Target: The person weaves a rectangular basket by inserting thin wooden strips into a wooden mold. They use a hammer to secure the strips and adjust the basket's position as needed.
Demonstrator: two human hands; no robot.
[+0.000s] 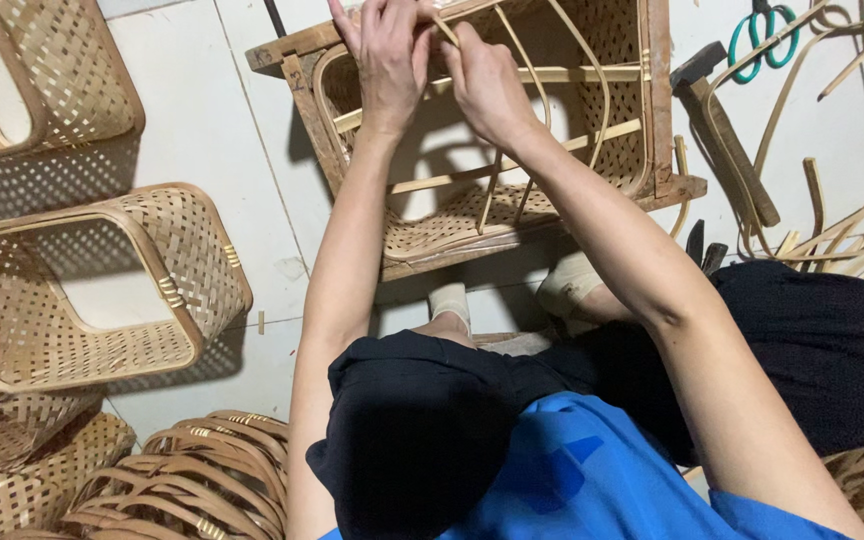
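Finished square woven bamboo baskets (pixel 102 290) lie on the floor at 9 o'clock; a hammer (pixel 727 140) and green-handled scissors (pixel 767 35) lie at 2 o'clock. At 12 o'clock stands a wooden form frame (pixel 657 100) holding an unfinished pale bamboo basket (pixel 452 215), open-weave, with curved ribs. Left hand (pixel 387 60) and right hand (pixel 487 85), fingers closed, pinch a thin bamboo strip (pixel 444 30) at its rim.

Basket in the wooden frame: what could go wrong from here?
1. Both hands, left hand and right hand, pinch one thin bamboo strip at the basket rim; it may snap or splinter.
2. Loose strips, a hammer and scissors lie close on the right: possible snagging.
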